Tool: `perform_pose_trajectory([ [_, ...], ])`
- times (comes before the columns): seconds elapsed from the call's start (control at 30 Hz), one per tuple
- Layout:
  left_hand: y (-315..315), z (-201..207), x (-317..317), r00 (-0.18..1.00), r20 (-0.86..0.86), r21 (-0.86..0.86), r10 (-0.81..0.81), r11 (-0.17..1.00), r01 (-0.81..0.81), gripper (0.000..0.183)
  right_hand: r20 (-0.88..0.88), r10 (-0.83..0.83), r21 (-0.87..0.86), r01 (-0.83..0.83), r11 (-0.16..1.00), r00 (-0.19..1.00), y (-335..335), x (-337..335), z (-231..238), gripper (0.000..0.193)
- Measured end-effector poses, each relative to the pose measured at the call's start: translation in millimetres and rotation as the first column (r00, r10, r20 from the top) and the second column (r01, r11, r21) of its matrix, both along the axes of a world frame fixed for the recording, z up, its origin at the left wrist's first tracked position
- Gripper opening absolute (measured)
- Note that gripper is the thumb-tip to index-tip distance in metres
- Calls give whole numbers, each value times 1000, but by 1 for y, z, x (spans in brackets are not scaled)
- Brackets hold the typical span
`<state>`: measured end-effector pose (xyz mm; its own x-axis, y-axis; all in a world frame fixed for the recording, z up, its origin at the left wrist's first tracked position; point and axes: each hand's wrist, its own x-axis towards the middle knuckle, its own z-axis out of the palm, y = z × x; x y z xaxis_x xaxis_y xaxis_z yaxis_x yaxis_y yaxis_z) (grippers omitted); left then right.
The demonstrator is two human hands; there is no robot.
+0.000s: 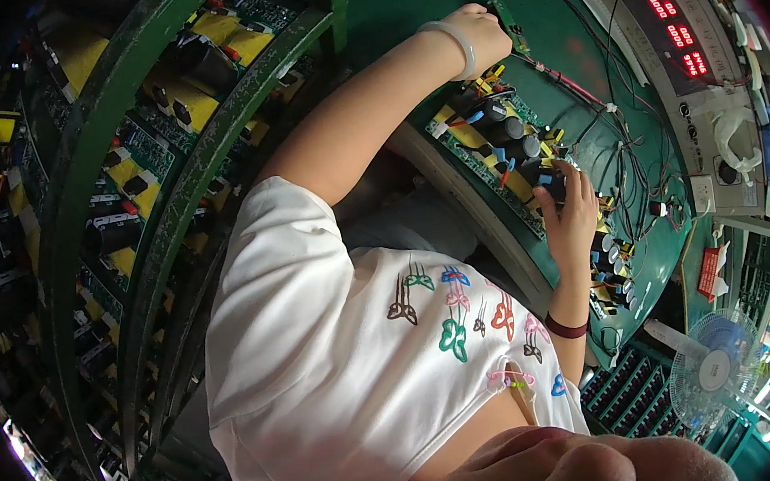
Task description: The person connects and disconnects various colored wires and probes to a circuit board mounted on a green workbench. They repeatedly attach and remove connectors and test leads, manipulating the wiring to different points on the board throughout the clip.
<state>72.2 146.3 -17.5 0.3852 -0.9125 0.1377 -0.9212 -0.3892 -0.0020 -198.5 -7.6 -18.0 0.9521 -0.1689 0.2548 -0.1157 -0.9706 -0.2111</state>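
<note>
A green circuit board [488, 158] lies on the green worktop, crowded with black capacitors, yellow transformers and blue parts. My right hand [574, 219], with a dark band at its wrist, has its thumb and fingers bent around a black part at the board's right end. Farther off, beyond the board's far left end, my left hand [482, 34] wears a pale bangle. Its fingers are closed at a narrow green board [509, 26] with small components; the fingertips are partly hidden. Red and black leads [563, 78] run from near that narrow board.
At the right stands a grey test instrument [683, 40] with red lit digits. Black cables [640, 172] tangle on the worktop. More populated boards [612, 266] lie beside my right wrist. A green metal rack [146, 183] full of boards fills the left. A fan [713, 369] is lower right.
</note>
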Motion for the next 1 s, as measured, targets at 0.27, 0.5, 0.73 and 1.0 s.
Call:
perform_pose_trajectory([
  [0.27,13,-8,-3,999,-40,-176,-37,984,30,4,-34,13,83,-11,996,999,1,-1,8,44],
  [0.5,57,-20,-63,981,-188,-715,-45,691,-105,25,34,6,245,-14,969,999,-32,10,48,34],
  [0.73,76,-9,-104,814,-580,-475,-36,827,-302,49,-107,-325,432,338,836,940,-136,78,17,48],
  [1.0,78,-30,-94,824,-559,-478,-96,849,-225,48,-109,-433,952,-31,-304,895,-161,124,-15,40],
])
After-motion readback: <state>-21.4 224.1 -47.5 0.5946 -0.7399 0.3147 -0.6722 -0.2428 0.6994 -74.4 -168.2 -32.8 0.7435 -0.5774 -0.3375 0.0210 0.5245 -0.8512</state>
